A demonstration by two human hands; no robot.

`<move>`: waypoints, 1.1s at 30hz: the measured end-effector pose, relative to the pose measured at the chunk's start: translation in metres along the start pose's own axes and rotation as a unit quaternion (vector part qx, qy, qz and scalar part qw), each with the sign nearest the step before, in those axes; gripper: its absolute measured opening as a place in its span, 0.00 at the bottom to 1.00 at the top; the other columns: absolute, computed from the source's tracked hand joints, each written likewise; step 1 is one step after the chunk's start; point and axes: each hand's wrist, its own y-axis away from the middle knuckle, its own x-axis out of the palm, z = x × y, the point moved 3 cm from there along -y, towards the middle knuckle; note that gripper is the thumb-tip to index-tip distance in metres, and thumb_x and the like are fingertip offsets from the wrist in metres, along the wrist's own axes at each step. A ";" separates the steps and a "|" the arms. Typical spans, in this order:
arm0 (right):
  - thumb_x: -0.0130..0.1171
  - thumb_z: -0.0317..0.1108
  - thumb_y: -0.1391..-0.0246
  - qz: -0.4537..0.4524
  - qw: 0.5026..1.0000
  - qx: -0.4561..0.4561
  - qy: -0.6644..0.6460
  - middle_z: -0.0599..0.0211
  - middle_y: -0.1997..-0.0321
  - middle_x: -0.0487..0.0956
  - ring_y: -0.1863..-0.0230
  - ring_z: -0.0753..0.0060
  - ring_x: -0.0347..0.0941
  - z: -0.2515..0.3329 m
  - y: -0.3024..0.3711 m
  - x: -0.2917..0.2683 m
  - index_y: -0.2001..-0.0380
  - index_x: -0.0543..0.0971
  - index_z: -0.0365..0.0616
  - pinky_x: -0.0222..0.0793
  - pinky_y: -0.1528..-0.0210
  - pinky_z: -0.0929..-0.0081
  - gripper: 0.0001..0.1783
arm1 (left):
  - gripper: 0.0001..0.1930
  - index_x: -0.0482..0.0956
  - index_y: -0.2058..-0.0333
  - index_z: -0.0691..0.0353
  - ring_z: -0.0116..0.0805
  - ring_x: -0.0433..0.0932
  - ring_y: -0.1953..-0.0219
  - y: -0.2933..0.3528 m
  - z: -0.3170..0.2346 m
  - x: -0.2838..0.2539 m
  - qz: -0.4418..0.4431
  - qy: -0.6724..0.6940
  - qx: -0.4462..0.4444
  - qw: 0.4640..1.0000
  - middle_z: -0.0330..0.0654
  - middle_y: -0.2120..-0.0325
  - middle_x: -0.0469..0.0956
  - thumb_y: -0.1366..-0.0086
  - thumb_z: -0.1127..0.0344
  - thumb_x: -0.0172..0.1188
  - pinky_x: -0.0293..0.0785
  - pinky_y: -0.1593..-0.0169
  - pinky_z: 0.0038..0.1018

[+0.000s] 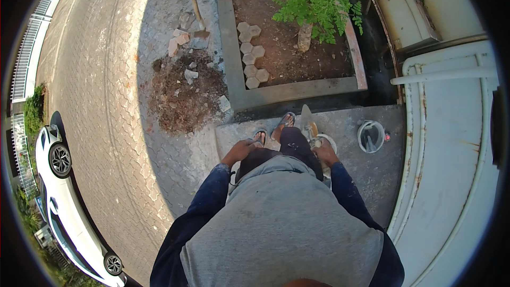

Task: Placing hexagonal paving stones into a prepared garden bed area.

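My left hand (240, 151) lies beside my left knee. Its fingers look stretched forward, with nothing seen in them. My right hand (325, 152) is closed beside my right knee, seemingly round the handle of a trowel (307, 115). The trowel's pointed grey blade reaches forward past my right foot. Partly hidden behind this hand is a pale bucket (332, 141). A second white bucket (371, 136) stands farther right, with a grey tool inside whose kind I cannot make out.
Ahead, a concrete kerb (297, 91) borders a soil bed with hexagonal pavers (249, 58) and a tree (305, 37). Left lie a dirt heap (178, 95) and a shovel (200, 34). A white metal gate (446, 143) stands right; a white car (69, 212) is parked left.
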 end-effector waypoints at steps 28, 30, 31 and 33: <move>0.56 0.35 0.43 0.051 0.997 -0.062 0.010 0.49 0.56 0.82 0.55 0.53 0.79 -0.106 -0.159 -0.092 0.56 0.81 0.45 0.72 0.49 0.54 0.13 | 0.06 0.70 0.66 0.56 0.29 0.71 0.82 0.008 0.019 -0.113 -0.305 0.592 -0.142 0.732 0.33 0.80 0.70 0.30 0.63 0.49 0.84 0.60 0.39; 0.51 0.36 0.37 0.150 0.923 0.216 -0.279 0.48 0.51 0.80 0.50 0.52 0.78 -0.120 -0.150 -0.097 0.51 0.79 0.43 0.72 0.46 0.49 0.16 | 0.07 0.70 0.68 0.55 0.29 0.70 0.83 0.032 0.075 -0.114 -0.350 0.563 -0.194 0.723 0.33 0.82 0.69 0.30 0.63 0.49 0.84 0.63 0.39; 0.48 0.38 0.35 0.074 0.925 0.248 -0.280 0.49 0.51 0.80 0.51 0.49 0.77 -0.122 -0.143 -0.093 0.49 0.77 0.43 0.72 0.47 0.50 0.17 | 0.06 0.71 0.67 0.57 0.30 0.71 0.81 0.039 0.100 -0.114 -0.348 0.558 -0.222 0.720 0.34 0.80 0.70 0.31 0.63 0.52 0.84 0.67 0.39; 0.45 0.40 0.32 -0.012 0.918 0.281 -0.280 0.49 0.52 0.79 0.51 0.47 0.77 -0.126 -0.135 -0.081 0.47 0.75 0.42 0.73 0.47 0.50 0.19 | 0.07 0.72 0.66 0.58 0.31 0.72 0.79 0.046 0.133 -0.120 -0.337 0.553 -0.248 0.720 0.35 0.78 0.71 0.32 0.63 0.55 0.83 0.70 0.39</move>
